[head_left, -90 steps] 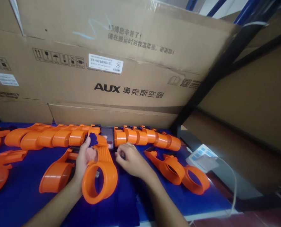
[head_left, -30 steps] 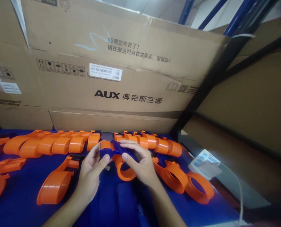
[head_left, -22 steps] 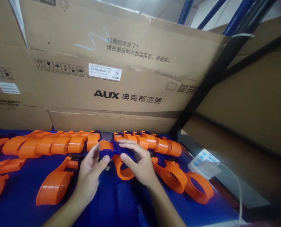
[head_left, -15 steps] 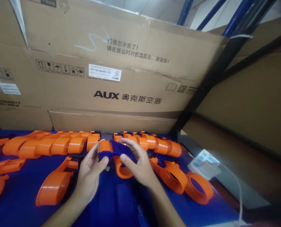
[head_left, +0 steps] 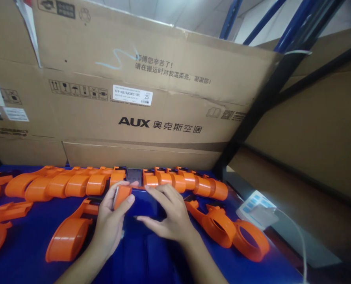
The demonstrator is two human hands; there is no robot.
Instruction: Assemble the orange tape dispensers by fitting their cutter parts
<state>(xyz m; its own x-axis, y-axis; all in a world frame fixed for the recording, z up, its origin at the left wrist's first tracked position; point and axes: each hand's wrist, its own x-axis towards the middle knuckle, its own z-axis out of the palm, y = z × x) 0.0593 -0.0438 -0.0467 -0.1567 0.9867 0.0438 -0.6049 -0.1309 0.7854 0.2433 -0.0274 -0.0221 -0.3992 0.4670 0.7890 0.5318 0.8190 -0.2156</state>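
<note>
My left hand (head_left: 112, 219) is closed around the orange end of a tape dispenser (head_left: 123, 196), which has a toothed metal edge on its left side. The blue part of this dispenser (head_left: 145, 202) extends to the right, toward my right hand (head_left: 171, 213). My right thumb and fingers are spread along the lower and upper edges of that blue part, and the fingers touch its top edge. Just behind the hands stands a small dark device with a screen (head_left: 134, 176). The underside of the held piece is hidden.
Orange dispensers (head_left: 76, 185) line the back of the blue table (head_left: 24, 252). Others lie nearer, at left (head_left: 69, 238) and right (head_left: 249, 240). A white power strip with a cable (head_left: 256, 209) is at the right. Behind stands a large cardboard sheet (head_left: 163, 98).
The held dispenser has turned so its blue part shows a broader face. My right thumb has moved down and left, and the fingers have opened wider. The orange ring behind it is now hidden.
</note>
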